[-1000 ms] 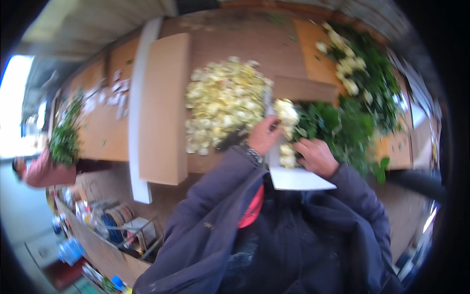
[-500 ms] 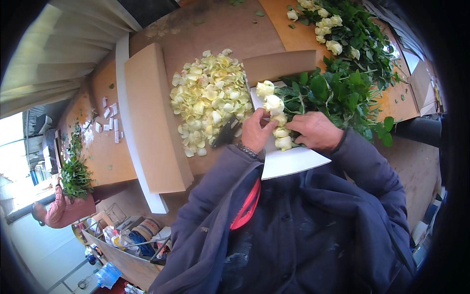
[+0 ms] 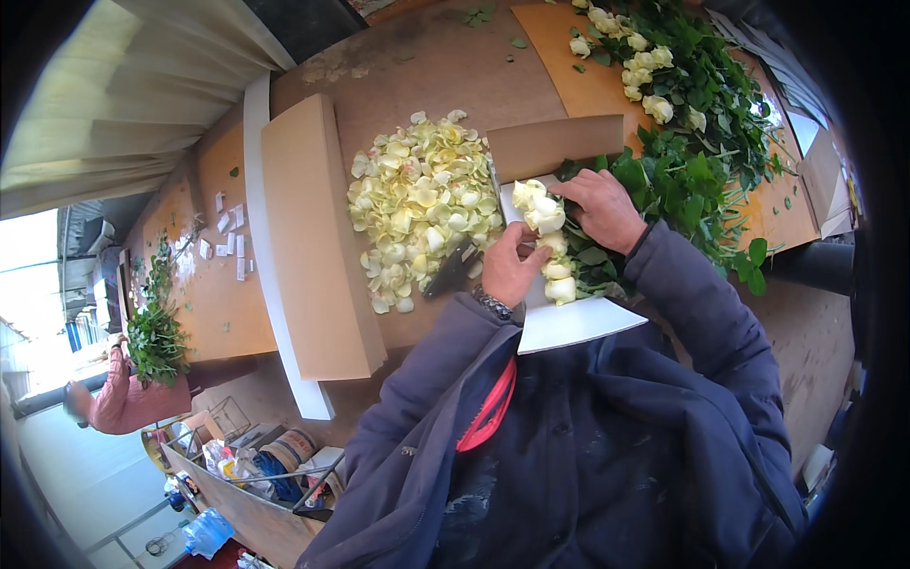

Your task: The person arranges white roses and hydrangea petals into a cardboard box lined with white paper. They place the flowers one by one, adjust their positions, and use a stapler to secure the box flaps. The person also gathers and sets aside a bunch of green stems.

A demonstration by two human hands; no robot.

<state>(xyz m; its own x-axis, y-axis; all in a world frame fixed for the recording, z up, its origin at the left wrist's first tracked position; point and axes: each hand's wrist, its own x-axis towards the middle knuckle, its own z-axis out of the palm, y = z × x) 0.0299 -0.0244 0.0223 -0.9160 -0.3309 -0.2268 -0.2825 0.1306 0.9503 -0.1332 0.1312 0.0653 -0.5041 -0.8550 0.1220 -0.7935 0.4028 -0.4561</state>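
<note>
White roses (image 3: 544,214) lie with their heads in a row on a white cardboard sheet (image 3: 583,325) right in front of me, stems and leaves pointing right. From the left, my left hand (image 3: 512,266) closes thumb and fingers on a rose head in the middle of the row. My right hand (image 3: 604,211) pinches at the rose head at the far end of the row; its fingertips are partly hidden by petals. Beside my left wrist, a black tool (image 3: 450,267), its kind unclear, lies at the edge of a heap of cream petals (image 3: 422,204).
A brown cardboard stack (image 3: 308,237) and a long white strip (image 3: 284,256) stand left of the petals. More leafy white roses (image 3: 673,90) pile up at the far right. A brown cardboard flap (image 3: 559,142) rises behind the sheet. Another person (image 3: 142,398) handles greenery at far left.
My right hand has moved away from me, from the near roses to the far end of the row. My left hand stays at the row. The whole view has shifted slightly.
</note>
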